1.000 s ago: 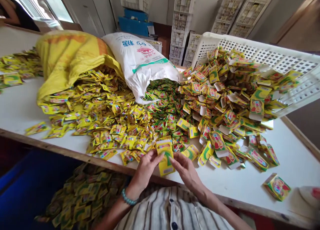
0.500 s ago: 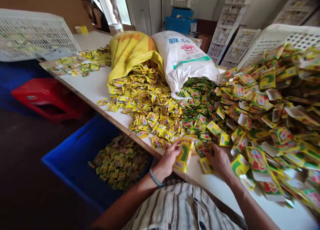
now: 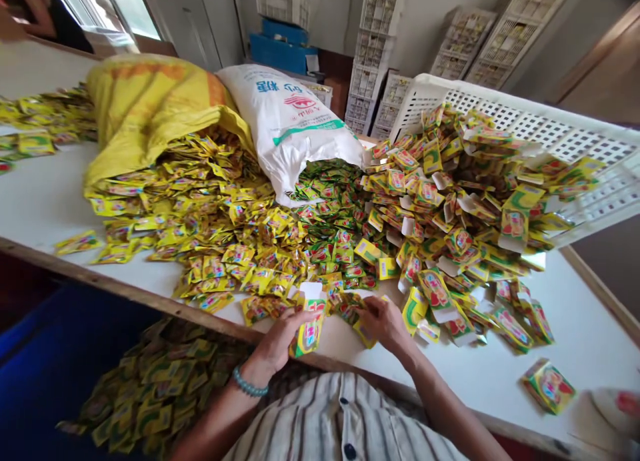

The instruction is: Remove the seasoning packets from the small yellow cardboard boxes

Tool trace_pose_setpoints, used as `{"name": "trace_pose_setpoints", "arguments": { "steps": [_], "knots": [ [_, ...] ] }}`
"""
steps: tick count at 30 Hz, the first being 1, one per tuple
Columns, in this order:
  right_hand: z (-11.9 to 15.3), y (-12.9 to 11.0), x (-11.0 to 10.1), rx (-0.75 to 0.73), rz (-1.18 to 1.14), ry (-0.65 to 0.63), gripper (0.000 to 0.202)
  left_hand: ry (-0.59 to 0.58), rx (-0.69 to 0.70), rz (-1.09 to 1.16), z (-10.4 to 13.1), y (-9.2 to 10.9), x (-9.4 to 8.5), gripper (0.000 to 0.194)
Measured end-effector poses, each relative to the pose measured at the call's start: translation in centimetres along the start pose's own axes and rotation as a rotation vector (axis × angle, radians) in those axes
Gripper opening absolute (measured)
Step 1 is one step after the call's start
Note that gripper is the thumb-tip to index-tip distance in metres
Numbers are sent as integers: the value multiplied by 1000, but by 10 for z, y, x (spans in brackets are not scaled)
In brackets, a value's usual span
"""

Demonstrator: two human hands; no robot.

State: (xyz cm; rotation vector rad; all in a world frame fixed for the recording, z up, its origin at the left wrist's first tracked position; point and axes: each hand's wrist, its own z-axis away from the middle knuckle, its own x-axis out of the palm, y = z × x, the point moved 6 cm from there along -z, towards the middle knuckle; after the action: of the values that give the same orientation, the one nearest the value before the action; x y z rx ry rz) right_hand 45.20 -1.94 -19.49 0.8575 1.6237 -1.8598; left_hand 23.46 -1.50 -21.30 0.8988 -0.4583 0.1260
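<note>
My left hand (image 3: 280, 337) grips a small open carton (image 3: 310, 324), yellow and green with a white flap up, at the table's front edge. My right hand (image 3: 383, 319) is closed on a few small sachets (image 3: 350, 307) right beside the carton's mouth. In front of both hands lies a wide heap of yellow sachets (image 3: 210, 221) and green-red sachets (image 3: 330, 227). To the right sits a pile of flat printed cartons (image 3: 450, 214) spilling from a tipped white crate (image 3: 560, 127).
A yellow sack (image 3: 145, 107) and a white sack (image 3: 290, 114) lie open on the white table (image 3: 30, 207). A blue bin (image 3: 50, 374) with filled packs stands below at left. One carton (image 3: 547, 386) lies alone at right. Stacked white crates (image 3: 375, 47) line the wall. Another person (image 3: 30, 14) is far left.
The view swung left and back. The carton in my left hand is turned with its flap open, and my right hand went from the loose packs to the sachets beside its mouth.
</note>
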Motion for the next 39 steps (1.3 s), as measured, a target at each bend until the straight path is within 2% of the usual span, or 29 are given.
{"name": "trace_pose_setpoints", "arguments": {
  "steps": [3, 4, 7, 9, 11, 14, 18, 23, 26, 31, 34, 37, 39],
  "knots": [
    [2, -16, -20, -109, 250, 216, 26, 33, 62, -68, -1, 5, -4, 44],
    [2, -22, -22, -154, 293, 242, 25, 36, 91, -111, -2, 6, -5, 47],
    [-2, -35, -5, -210, 388, 106, 15, 44, 157, -262, -4, 7, -6, 52],
    [-4, -34, 10, -181, 430, 12, 12, 91, 199, -339, -5, 7, -9, 53],
    [-3, -30, 19, -148, 398, -26, 10, 146, 244, -399, -5, 7, -13, 52],
    [-1, -18, 18, -63, 192, -29, 8, 161, 268, -452, -6, 7, -15, 52],
    [-1, -8, 1, 78, -228, -17, 23, 92, 255, -483, -11, 8, -10, 52],
    [-7, -17, -8, 199, -881, 34, 37, -41, 319, -550, -16, 16, 13, 42],
    [-9, -31, -4, 171, -1039, -1, 38, -134, 337, -611, -14, 18, 26, 35],
    [-6, -40, 1, 164, -1014, -38, 40, -206, 268, -586, -4, 18, 32, 38],
    [-6, -41, -1, 149, -931, -117, 41, -232, 218, -511, 1, 17, 32, 39],
    [-7, -43, -1, 87, -806, -197, 41, -248, 181, -463, 3, 13, 31, 38],
    [-7, -45, 0, 15, -660, -186, 40, -237, 186, -469, 2, 10, 30, 35]
  ]
}}
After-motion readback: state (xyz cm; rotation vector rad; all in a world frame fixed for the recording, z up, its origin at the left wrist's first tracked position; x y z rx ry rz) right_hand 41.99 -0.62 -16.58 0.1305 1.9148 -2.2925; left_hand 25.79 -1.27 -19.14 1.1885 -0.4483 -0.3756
